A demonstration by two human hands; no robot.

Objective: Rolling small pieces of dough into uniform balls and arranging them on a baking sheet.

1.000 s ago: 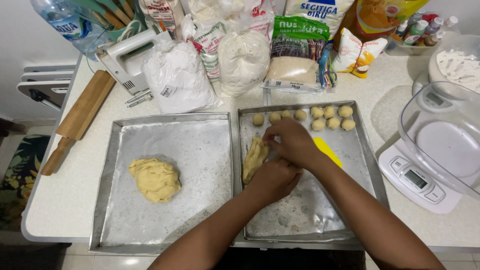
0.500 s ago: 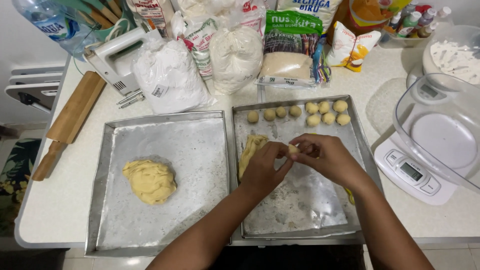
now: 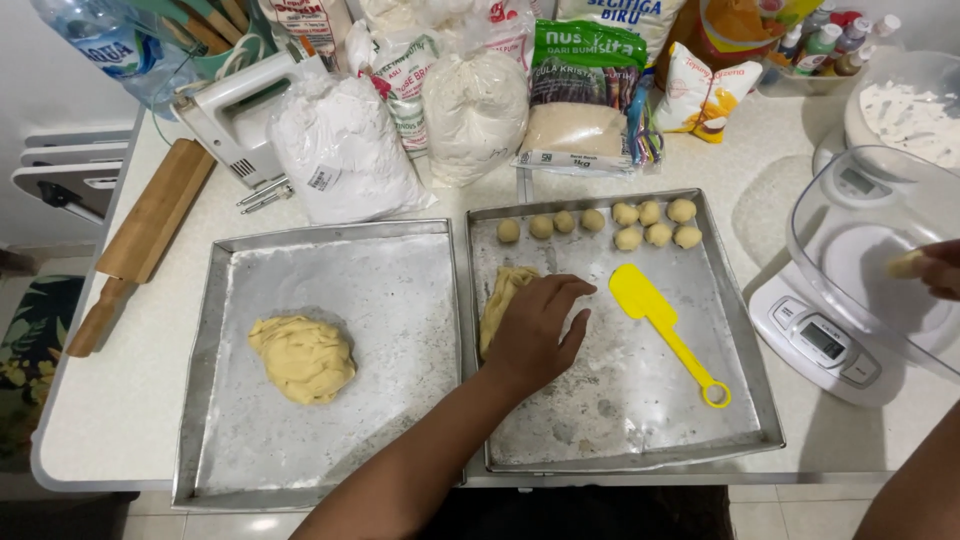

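Dough strip, pale yellow, elongated, soft, under left hand

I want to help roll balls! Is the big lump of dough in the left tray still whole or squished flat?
Whole: the dough lump sits as one thick, rough mound in the left tray, not flattened or cut into balls.

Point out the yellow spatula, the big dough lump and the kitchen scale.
yellow spatula (image 3: 640,296), head view, on its blade.
big dough lump (image 3: 302,357), head view, at its middle.
kitchen scale (image 3: 822,340), head view, on its white base.
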